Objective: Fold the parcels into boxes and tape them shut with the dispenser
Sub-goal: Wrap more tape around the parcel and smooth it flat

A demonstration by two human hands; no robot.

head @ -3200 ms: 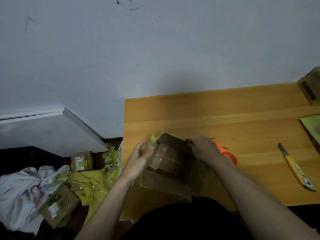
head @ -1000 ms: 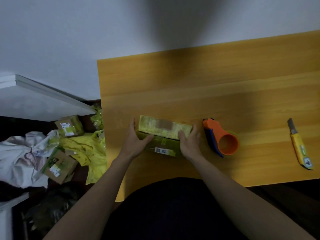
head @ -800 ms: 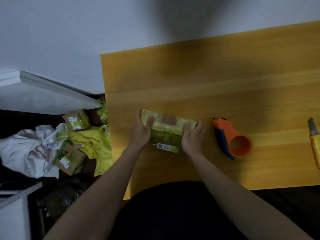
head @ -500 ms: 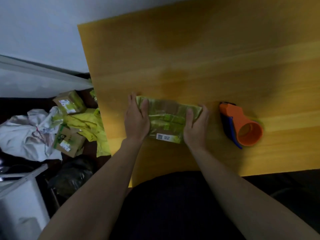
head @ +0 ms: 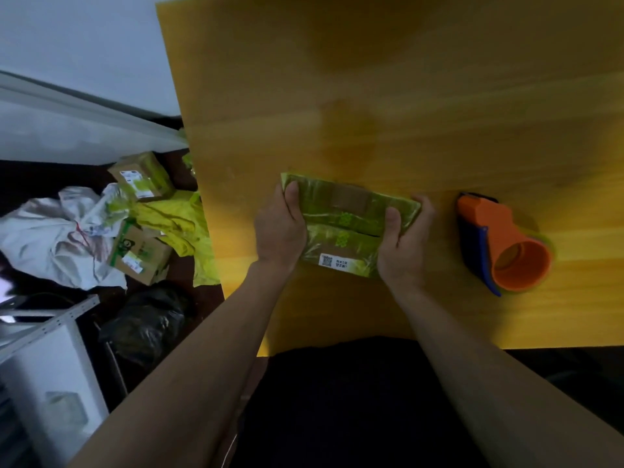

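A small cardboard box [head: 344,224] covered in green tape sits on the wooden table [head: 388,96], its two top flaps folded down and meeting along a seam. My left hand [head: 278,228] grips its left end, thumb pressing on the far flap. My right hand [head: 403,243] grips its right end, thumb on top. An orange and blue tape dispenser [head: 499,243] lies on the table just to the right of my right hand, not touched.
On the floor to the left of the table lie two taped cardboard parcels [head: 140,177] [head: 138,255], yellow-green wrapping [head: 179,224], a white sack [head: 57,234] and a black bag [head: 148,322]. A white shelf unit [head: 40,366] stands at the lower left.
The open box has been closed: both flaps are folded down and my hands have shifted to its two ends. The view has tilted down, so the yellow knife has left the frame.
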